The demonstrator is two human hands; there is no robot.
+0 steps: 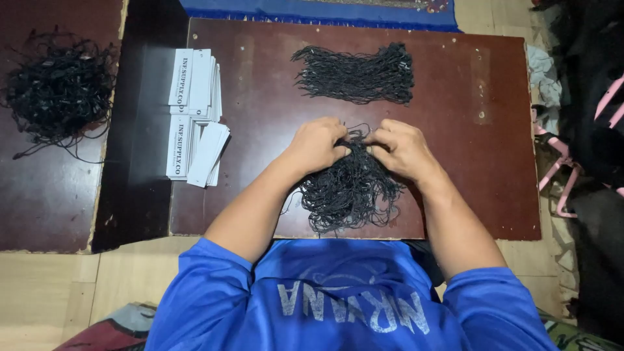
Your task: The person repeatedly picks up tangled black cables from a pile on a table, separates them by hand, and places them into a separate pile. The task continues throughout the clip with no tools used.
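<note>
- Black cord bundle [351, 192], loose and tangled: lies at the lower centre of the frame on the brown board [260, 130], its top end under both hands.
- Left hand [316, 144]: fingers curled together and pinched on the top of the bundle, knuckles up.
- Right hand [402, 149]: fingers likewise bent and clamped on the same cords, just beside the left hand, the two nearly touching.
- Straightened cord bundle [356, 75]: upper centre of the frame, strands laid roughly parallel across the board, well apart from the hands. Judged as the finished lot.
- Tangled cord heap [58, 91]: upper left of the frame on a separate dark board [45, 195], untouched. Judged as stock yet to be sorted.
- White paper tags [195, 117]: two fanned stacks left of centre, near the board's left edge; none carries a cord as far as can be seen.
- Progress, as judged: one bundle ordered, one in hand, one heap waiting, so well short of complete.
- Blue cloth [312, 13]: along the top edge.
</note>
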